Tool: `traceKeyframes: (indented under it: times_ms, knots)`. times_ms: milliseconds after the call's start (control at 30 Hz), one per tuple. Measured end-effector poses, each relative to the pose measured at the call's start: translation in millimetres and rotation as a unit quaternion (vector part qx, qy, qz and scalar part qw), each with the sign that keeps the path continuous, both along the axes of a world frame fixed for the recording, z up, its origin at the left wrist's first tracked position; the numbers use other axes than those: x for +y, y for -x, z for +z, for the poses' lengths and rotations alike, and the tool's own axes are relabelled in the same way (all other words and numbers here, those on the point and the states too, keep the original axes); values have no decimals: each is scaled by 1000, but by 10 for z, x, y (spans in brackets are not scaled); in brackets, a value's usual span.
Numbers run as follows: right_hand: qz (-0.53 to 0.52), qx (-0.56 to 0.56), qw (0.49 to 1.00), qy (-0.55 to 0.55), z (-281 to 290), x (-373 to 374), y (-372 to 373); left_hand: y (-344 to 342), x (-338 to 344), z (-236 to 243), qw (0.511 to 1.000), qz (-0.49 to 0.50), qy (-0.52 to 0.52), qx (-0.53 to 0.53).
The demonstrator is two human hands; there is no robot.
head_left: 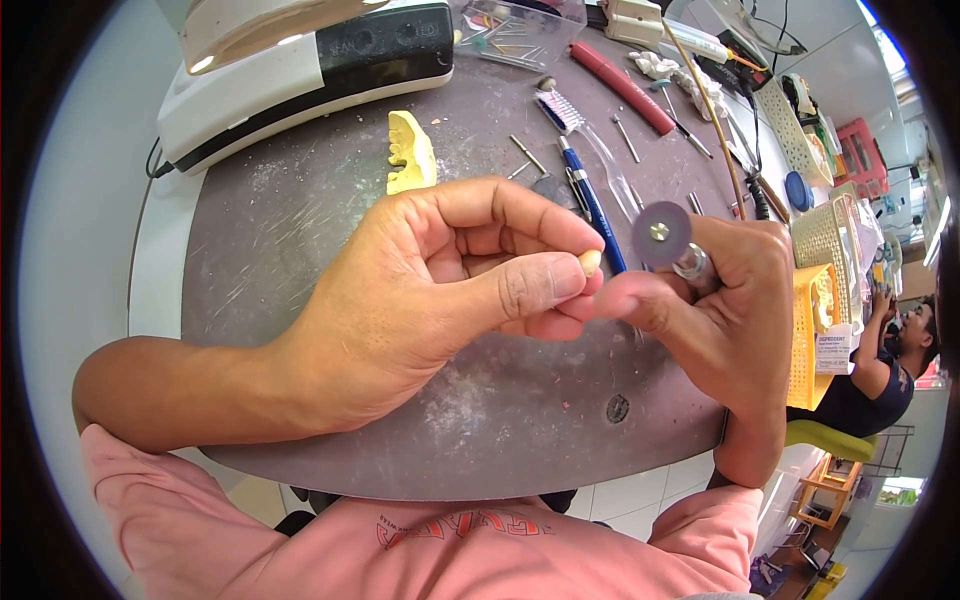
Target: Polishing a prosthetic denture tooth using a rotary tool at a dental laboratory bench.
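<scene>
Between the thumb and index finger of my left hand [425, 285] is a small cream tooth crown [590, 262]. My right hand [735, 310] is wrapped round a metal rotary handpiece [696, 266], whose body is mostly hidden by the fingers. A round purple-grey disc [655, 222] sits on the handpiece's end, a little to the right of the crown and apart from it. My right thumb reaches close to the left fingertips. Past my left hand, a yellow dental cast [408, 155] of part of a jaw lies on the table.
Beyond the hands lie a blue pen [594, 210], a toothbrush [600, 145], a red stick [622, 88] and several burs. A white-and-black machine [310, 85] stands back left, beside a clear box [520, 40]. At right are a yellow basket [806, 350] and a seated person [880, 370].
</scene>
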State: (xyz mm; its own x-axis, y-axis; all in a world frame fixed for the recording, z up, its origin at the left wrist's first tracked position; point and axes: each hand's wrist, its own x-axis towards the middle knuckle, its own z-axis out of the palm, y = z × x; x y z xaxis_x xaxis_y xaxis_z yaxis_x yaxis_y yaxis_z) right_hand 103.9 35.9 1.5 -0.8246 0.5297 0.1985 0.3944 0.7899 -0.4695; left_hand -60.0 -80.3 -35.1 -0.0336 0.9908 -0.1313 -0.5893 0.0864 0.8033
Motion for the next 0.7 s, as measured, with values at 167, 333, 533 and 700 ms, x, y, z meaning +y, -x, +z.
traceKeyframes:
  times_ms: [167, 333, 533, 700]
  knots:
    - [6, -34, 999, 38, 28, -10, 54, -1, -4, -45, 999, -7, -17, 45]
    - [-60, 35, 996, 64, 24, -6, 33, 4, 6, -29, 999, -11, -6, 35]
    - [-11, 14, 999, 45, -8, -36, 23, 13, -3, -53, 1000, -12, -13, 19]
    - [11, 3, 999, 30, -24, -5, -1, 25, -8, -41, 998, -28, -12, 51]
